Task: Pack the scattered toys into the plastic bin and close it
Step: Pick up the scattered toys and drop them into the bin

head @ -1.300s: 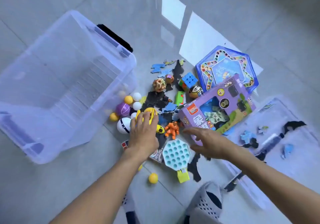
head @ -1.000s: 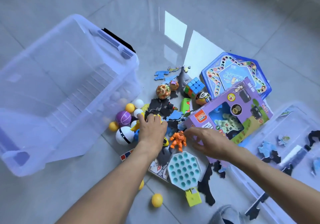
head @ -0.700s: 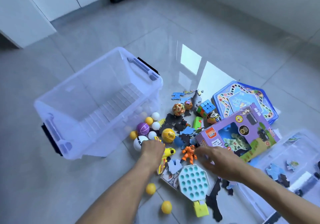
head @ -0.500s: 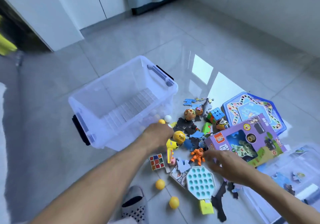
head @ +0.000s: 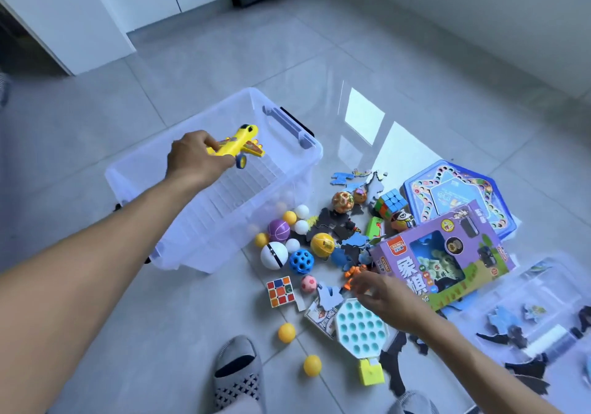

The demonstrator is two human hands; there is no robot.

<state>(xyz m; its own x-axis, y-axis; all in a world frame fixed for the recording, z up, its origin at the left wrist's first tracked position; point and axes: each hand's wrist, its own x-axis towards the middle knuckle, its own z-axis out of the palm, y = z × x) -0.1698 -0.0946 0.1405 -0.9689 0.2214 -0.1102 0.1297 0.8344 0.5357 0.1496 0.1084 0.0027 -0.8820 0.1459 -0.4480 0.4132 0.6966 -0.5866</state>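
A clear plastic bin stands open on the grey tile floor, left of the toy pile. My left hand holds a yellow toy plane above the bin's inside. My right hand reaches down at the small orange figure, its fingertips at the figure; whether it grips is unclear. Around it lie balls, two puzzle cubes, a teal pop toy, a purple boxed game and a blue board-game box.
The clear lid lies at the right with dark puzzle pieces on it. Two yellow balls sit loose near my grey slippers. White cabinets stand at the far left, with open floor behind the bin.
My left hand picked the yellow plane out of the pile and carried it up over the bin. My right hand stayed low by the orange figure. The view rose and widened.
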